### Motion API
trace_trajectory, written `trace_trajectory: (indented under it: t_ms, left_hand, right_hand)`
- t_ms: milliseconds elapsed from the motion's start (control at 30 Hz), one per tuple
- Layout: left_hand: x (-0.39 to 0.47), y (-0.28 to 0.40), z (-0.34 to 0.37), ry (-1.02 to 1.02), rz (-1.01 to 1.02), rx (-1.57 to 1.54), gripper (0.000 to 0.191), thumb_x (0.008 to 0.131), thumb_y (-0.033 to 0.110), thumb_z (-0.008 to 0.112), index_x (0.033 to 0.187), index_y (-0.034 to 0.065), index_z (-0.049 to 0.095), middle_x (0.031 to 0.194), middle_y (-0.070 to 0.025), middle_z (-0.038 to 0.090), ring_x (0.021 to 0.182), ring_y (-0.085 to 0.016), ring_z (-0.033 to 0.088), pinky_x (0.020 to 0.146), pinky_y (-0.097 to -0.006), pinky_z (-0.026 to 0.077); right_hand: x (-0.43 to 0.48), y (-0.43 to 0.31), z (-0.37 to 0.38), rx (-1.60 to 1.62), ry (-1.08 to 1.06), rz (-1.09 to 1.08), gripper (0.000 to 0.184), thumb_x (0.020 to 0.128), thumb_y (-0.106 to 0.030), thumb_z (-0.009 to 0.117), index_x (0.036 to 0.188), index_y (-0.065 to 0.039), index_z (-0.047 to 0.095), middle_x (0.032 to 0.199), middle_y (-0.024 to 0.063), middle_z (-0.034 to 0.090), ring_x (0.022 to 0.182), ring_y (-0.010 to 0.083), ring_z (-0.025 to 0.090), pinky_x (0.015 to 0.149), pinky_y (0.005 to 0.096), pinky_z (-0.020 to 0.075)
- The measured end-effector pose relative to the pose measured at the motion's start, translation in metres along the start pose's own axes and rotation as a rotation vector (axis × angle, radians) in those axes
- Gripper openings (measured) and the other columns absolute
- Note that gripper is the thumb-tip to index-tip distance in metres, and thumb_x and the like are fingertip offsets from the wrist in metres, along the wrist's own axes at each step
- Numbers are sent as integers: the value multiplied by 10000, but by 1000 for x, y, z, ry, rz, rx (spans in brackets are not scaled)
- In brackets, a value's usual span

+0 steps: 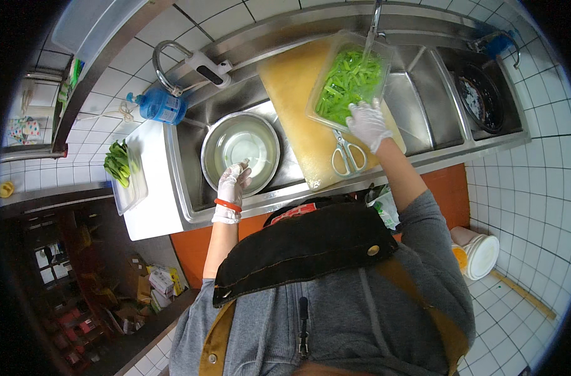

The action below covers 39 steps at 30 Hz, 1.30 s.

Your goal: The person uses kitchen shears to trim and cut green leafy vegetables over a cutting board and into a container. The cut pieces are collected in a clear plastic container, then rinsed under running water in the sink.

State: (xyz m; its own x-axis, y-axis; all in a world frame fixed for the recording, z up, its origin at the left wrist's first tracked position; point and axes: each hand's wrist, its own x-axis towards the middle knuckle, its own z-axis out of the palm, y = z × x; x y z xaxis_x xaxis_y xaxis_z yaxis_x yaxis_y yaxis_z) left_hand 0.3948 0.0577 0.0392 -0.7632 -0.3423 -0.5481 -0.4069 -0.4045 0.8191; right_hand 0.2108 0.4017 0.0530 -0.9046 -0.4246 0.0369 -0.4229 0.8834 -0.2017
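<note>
My left hand (232, 181), in a thin clear glove with an orange band at the wrist, hangs over the near rim of a metal bowl (209, 141) of water. Its fingers are loosely bent, with nothing visible in them. My right hand (369, 123), also gloved, is at the near right corner of a clear plastic container (317, 96), its fingertips at the cut green vegetable stalks (351, 77). Whether they grip anything is unclear. Water runs from a faucet (374, 23) into the container. Below it, scissors (345, 152) lie on a yellowed cutting board (290, 103).
The board bridges the steel sink (191, 164). A blue pump bottle (161, 107) stands by a curved tap (161, 61) at the back left. Leafy greens (117, 162) sit on a plastic tub (130, 188) at left. A dark round pan (480, 98) occupies the right basin.
</note>
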Motion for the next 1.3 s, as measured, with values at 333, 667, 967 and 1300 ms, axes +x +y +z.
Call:
trace_trajectory:
  t_ms: [333, 667, 967, 1300]
  left_hand:
    - [4, 12, 34, -8, -29, 80, 222, 860, 242, 551, 1028, 99, 573, 1102, -62, 593, 938, -205, 569, 741, -322, 442]
    - [37, 39, 151, -228, -21, 463, 381, 895, 241, 512, 1244, 92, 475, 1141, -29, 564, 996, -167, 548, 818, -323, 422]
    - [67, 40, 212, -315, 39, 540, 506, 854, 157, 568, 1328, 114, 397, 1250, -16, 483, 1013, -132, 509, 830, -295, 408]
    - [65, 29, 216, -257, 84, 543, 568, 836, 119, 573, 1354, 118, 340, 1155, -39, 511, 940, -140, 525, 769, -304, 448]
  right_hand:
    - [10, 94, -19, 515, 383, 23, 279, 804, -192, 559, 1035, -40, 603, 981, 139, 588, 951, 265, 568, 862, 365, 420]
    - [153, 256, 35, 1700, 95, 835, 472, 897, -323, 488, 1250, -16, 425, 1253, 185, 457, 1121, 267, 490, 876, 350, 423]
    - [243, 258, 61, 1680, 33, 838, 605, 892, -419, 451, 1330, -25, 317, 1285, 179, 413, 939, 312, 564, 693, 406, 483]
    - [311, 286, 69, 1367, 223, 328, 628, 904, -431, 424, 1363, -68, 196, 1151, 300, 488, 921, 348, 604, 742, 453, 516]
